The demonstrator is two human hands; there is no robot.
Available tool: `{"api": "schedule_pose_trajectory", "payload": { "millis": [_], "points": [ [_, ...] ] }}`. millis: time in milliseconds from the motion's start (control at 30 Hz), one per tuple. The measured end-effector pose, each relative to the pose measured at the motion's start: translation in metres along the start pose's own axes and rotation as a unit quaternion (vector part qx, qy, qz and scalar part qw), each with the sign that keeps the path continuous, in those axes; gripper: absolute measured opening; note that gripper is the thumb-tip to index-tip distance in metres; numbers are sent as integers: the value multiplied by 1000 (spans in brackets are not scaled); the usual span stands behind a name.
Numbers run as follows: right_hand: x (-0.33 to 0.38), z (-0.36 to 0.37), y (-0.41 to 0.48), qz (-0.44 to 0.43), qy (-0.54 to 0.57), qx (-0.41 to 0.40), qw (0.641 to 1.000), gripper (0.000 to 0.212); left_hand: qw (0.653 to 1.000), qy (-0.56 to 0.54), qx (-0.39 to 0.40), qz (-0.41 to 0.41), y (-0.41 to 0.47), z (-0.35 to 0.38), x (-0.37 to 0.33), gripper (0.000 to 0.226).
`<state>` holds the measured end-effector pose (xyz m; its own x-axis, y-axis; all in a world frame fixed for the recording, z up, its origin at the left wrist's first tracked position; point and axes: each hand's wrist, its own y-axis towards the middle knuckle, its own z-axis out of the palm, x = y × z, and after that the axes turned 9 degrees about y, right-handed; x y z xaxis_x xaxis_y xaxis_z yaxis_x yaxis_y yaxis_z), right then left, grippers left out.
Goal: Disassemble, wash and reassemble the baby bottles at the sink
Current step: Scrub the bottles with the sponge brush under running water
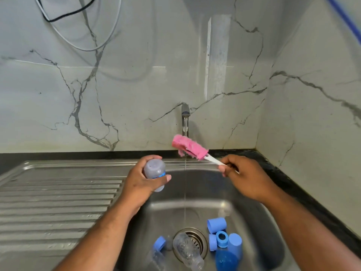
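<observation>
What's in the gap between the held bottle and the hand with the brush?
In the head view, only a thin stream of water from the tap falls between the bottle and the right hand.

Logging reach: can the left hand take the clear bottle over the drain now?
Probably not: the way down to the clear bottle is free, but the left hand grips a grey bottle.

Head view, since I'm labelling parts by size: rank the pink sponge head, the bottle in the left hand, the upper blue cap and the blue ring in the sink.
1. pink sponge head and held bottle: about alike; the left hand covers part of the bottle, so unranked.
2. blue cap.
3. blue ring, smallest.
</observation>
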<state>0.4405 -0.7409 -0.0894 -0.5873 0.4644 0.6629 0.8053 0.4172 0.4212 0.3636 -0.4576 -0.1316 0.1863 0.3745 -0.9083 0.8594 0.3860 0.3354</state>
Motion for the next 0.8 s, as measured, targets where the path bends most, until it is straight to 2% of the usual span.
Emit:
{"api": "schedule_pose_trajectory", "payload": {
  "millis": [33,133,200,333,433,567,700,800],
  "points": [
    [3,2,-1,-20,10,13,1000,19,1000,8,9,6,0,2,2,54],
    [9,10,-4,-72,-39,80,993,55,999,27,27,17,0,5,10,59],
    [9,19,-5,-97,-79,113,986,62,997,65,35,30,0,8,13,60],
    [11,26,-6,-93,-97,129,982,57,990,122,63,37,-1,11,14,56],
    [21,35,-12,-92,-71,125,985,51,984,152,75,55,-5,17,10,60],
    [31,47,-16,-123,-54,125,983,73,978,155,117,82,-13,30,2,72],
    [29,46,-14,-137,-37,125,982,56,980,146,105,80,-14,31,2,75],
    [22,41,-12,-124,-43,117,984,49,983,148,93,64,-12,28,4,68]
  ]
}}
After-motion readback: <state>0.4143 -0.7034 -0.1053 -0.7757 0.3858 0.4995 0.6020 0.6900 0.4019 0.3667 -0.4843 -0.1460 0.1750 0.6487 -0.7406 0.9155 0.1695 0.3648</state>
